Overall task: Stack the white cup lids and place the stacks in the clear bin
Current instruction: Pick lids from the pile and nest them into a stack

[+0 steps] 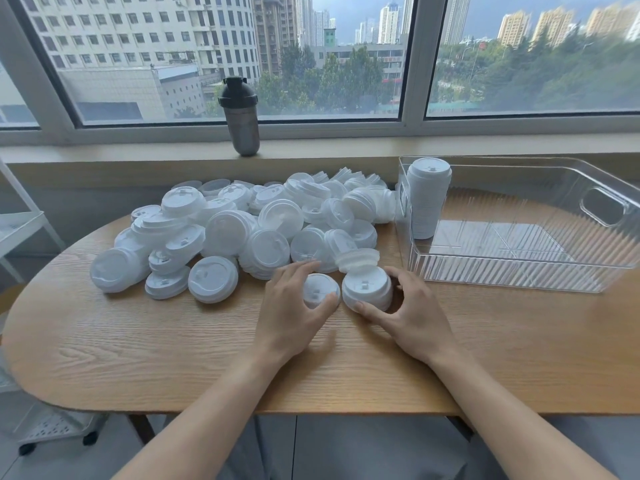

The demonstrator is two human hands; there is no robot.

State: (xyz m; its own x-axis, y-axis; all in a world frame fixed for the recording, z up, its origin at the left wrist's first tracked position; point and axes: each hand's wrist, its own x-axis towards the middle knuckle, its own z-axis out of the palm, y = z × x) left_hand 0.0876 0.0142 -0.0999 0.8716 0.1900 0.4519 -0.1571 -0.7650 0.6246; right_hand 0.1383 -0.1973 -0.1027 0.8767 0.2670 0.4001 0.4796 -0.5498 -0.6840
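A big loose pile of white cup lids (242, 223) covers the middle of the wooden table (138, 341). In front of the pile my left hand (291, 317) grips a single white lid (320, 289) that rests on the table. Right beside it my right hand (412, 313) wraps a short stack of lids (367, 287), thumb in front and fingers behind. The clear bin (519, 275) stands at the right, with one tall stack of lids (427, 199) upright in its far left corner.
A dark shaker bottle (242, 116) stands on the window sill behind the pile. A white shelf unit (20, 230) sits left of the table. The table's front edge runs just below my forearms.
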